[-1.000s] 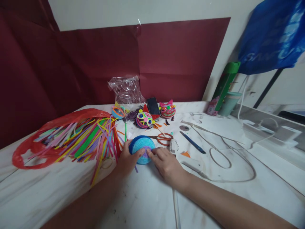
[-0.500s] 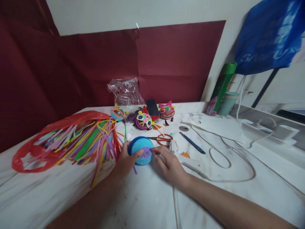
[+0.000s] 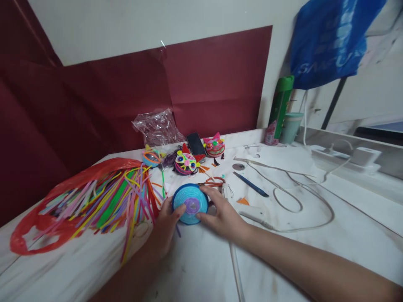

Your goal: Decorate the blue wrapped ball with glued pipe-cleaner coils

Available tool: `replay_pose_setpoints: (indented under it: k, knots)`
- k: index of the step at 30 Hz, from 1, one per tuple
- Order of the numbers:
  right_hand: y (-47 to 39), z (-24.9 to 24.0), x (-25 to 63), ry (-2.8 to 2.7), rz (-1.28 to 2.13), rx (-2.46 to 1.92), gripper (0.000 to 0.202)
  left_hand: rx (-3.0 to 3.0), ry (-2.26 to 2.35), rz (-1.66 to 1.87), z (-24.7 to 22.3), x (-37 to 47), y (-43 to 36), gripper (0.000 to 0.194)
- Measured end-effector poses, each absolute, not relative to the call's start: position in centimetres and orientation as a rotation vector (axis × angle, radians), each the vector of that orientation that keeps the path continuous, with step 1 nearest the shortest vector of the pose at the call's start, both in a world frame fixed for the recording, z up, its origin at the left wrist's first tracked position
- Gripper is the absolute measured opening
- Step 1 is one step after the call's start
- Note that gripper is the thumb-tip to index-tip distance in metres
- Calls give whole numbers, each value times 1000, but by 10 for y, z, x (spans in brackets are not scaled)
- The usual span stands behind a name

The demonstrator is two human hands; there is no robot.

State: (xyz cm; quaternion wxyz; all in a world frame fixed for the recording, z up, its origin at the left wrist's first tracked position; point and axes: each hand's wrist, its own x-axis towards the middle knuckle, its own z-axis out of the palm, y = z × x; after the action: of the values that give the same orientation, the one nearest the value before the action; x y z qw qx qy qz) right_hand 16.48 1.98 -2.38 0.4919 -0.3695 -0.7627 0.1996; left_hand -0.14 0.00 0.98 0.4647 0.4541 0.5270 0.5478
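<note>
A round blue disc (image 3: 185, 193) is between the person's 2 hands, near the middle of the view, above the white marbled tabletop (image 3: 195, 268). Its face is tilted toward the camera and shows light-blue coils with a purple coiled patch (image 3: 192, 204) at the centre and a darker blue rim.

With the disc as the clock's centre, the left hand (image 3: 166, 222) is at 8 o'clock, gripping the disc, its thumb over the face beside the purple patch. The right hand (image 3: 225, 216) is between 3 and 4 o'clock, gripping the opposite edge, thumb low and forefinger at the upper rim. A purple strip (image 3: 178, 230) pokes out at 7 o'clock.

Orange-handled scissors (image 3: 217, 183) lie at 2 o'clock, just beyond the right hand, and a white glue gun (image 3: 256, 214) lies at 3 o'clock, partly hidden by that hand. At 12 o'clock sits a decorated animal face (image 3: 186, 162); a pink one (image 3: 214, 147) is at 1 o'clock. Many coloured fuzzy strips (image 3: 110, 205) spill at 9 o'clock from a red plastic bag (image 3: 94, 168).
</note>
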Motion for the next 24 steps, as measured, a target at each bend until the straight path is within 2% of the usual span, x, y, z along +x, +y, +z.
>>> replay_pose_setpoints:
  k: [5, 14, 24]
  knots:
    - [19, -24, 169, -1964, 444, -842, 60, 1184, 1312, 1205, 8, -8, 3, 49]
    - [16, -25, 167, -1987, 435, -872, 61, 1369, 1451, 1192, 5, -12, 5, 63]
    - [17, -23, 165, -1894, 553, -829, 53, 1533, 1530, 1164, 6, -9, 3, 69]
